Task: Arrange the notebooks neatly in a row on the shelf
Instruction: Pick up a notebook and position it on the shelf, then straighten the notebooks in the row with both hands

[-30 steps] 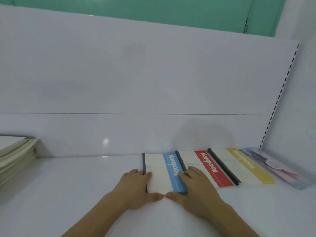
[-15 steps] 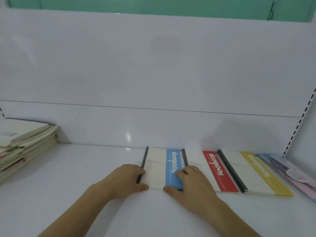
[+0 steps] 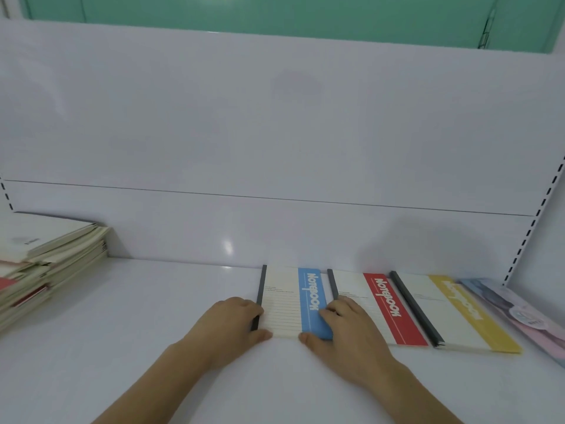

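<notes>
The white shelf (image 3: pixel 153 347) is the largest thing, a smooth, glossy flat board with a soft glare spot on its back panel (image 3: pixel 275 133); that panel is plain white with a thin horizontal seam, and slotted uprights (image 3: pixel 526 234) with dark punched holes run along its edges. Above the panel shows a green wall (image 3: pixel 244 13).

At the far left of the shelf sits a stack of notebooks (image 3: pixel 46 264), cream-paged, uneven, its edges splayed, with some red showing low down.

Right of the shelf's middle, four notebooks lie flat side by side in a row against the back panel. From the right end: a pastel notebook (image 3: pixel 519 310) in pale blue and pink, its print too blurred to read; a yellow-striped notebook (image 3: pixel 452 313) with a dark spine; a red-striped notebook (image 3: pixel 388 307) whose band reads "Notebook" in white; and a blue-striped notebook (image 3: pixel 293 301), cream with ruled lines, a dark spine on its left and a blue band reading "Notebook".

The left hand (image 3: pixel 232 325) rests on the shelf with curled fingers against the blue-striped notebook's spine and its thumb at the near edge. The right hand (image 3: pixel 348 328) lies over that notebook's right edge and the red-striped one, fingers bent on the blue band, thumb at the near edge. The two hands are apart, bracketing the blue-striped notebook.
</notes>
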{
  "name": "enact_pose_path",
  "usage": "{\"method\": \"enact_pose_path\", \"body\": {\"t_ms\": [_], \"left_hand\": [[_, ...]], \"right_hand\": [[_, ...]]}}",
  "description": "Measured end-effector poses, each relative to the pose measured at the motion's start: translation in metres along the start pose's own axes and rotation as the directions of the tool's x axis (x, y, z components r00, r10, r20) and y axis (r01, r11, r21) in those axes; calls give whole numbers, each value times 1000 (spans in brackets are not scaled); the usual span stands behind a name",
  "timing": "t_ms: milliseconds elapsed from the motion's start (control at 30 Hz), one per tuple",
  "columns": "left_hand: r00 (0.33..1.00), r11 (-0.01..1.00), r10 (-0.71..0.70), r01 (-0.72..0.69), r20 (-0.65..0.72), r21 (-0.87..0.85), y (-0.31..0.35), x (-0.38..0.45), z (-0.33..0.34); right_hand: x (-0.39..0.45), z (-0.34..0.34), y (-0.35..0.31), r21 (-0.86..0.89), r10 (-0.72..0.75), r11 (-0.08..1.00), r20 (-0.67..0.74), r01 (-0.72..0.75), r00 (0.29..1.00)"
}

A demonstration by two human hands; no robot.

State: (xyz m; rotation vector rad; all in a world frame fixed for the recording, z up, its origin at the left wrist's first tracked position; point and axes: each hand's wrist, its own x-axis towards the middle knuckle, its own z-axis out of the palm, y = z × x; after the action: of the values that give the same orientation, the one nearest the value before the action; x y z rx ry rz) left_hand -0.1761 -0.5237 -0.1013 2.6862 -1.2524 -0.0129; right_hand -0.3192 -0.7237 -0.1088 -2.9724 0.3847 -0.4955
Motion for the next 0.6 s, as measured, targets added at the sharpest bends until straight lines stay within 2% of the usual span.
{"method": "enact_pose_path", "body": {"t_ms": [100, 200, 433, 600], "left_hand": [[1000, 999, 3, -4, -19, -48, 3, -5, 0], [990, 993, -50, 35, -134, -109, 5, -13, -2], [892, 981, -189, 187, -411, -44, -3, -47, -13], [855, 961, -234, 277, -463, 27, -33, -87, -39]], "right_hand": [[-1, -2, -2, 3, 20, 1000, 23, -21, 1000], [-3, -8, -8, 31, 35, 999, 32, -36, 999], [6, -24, -61, 58, -96, 994, -8, 97, 995], [9, -20, -123, 120, -150, 982, 25, 146, 988]]}}
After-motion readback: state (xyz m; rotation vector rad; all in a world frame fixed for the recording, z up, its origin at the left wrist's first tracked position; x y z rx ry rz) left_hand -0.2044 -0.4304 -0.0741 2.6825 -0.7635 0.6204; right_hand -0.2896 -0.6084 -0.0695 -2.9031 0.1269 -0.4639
